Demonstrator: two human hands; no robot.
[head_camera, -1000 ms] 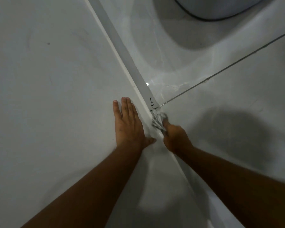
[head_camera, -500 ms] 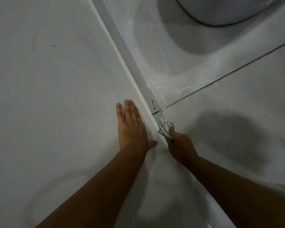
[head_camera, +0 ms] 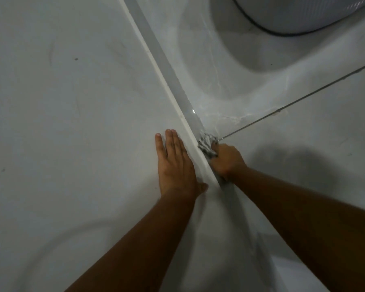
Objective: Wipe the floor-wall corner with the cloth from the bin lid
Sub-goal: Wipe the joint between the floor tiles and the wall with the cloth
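Since half a second ago your right hand (head_camera: 227,160) has pushed the cloth (head_camera: 207,144) forward along the seam, so the wad now sits right where the dark grout line (head_camera: 299,100) meets the grey skirting strip (head_camera: 167,66), covering the small dark squiggle that showed there before. Your left hand (head_camera: 175,163) has stayed where it was.

Your right hand is clenched around the cloth, knuckles up, with only a bunched tuft sticking out ahead of the fingers and pressed into the floor-wall corner. Your left hand is flat and open on the wall (head_camera: 72,102), holding nothing, just bracing you beside the skirting.

The risk, as I judge it, starts in that grip. With so little cloth showing, your knuckles may ride the seam while the cloth skips over the dirt, or the wad may slip back into your fist. Lean harder and the braced palm could slide on the smooth wall. Further along, the round white base (head_camera: 293,15) and its dark cable (head_camera: 251,23) stand near the floor (head_camera: 303,144) ahead; a long stroke could snag them.
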